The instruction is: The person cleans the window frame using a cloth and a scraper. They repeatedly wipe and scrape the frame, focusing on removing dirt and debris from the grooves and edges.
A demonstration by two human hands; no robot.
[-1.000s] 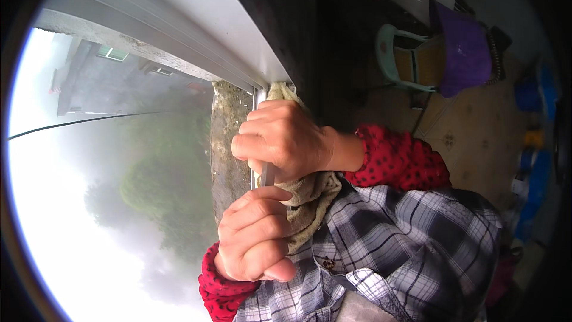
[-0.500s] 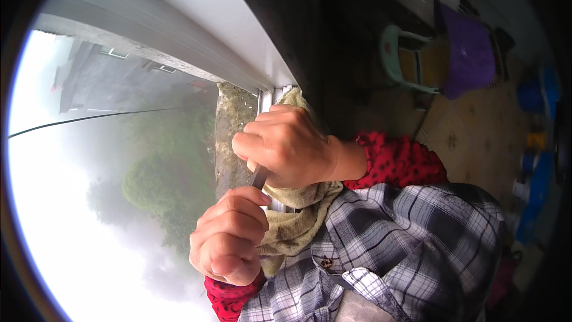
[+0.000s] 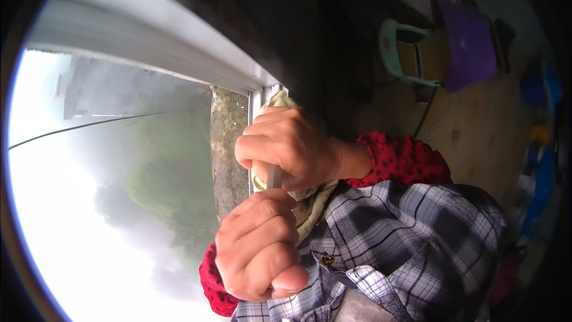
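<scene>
Both hands (image 3: 274, 203) press a cloth (image 3: 307, 206) against the window frame (image 3: 255, 104).

Right hand (image 3: 292, 149) is closed in a fist around the window frame (image 3: 257, 107), knuckles toward the glass, wrist bent, red sleeve at the forearm. Left hand (image 3: 259, 250) is clenched just below it on the same frame, fingers curled tight.

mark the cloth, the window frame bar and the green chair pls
cloth (image 3: 310, 206), head view: beige fold showing below the upper hand.
window frame bar (image 3: 255, 104), head view: white upright strip above the hands.
green chair (image 3: 390, 50), head view: pale green backrest edge.
</scene>
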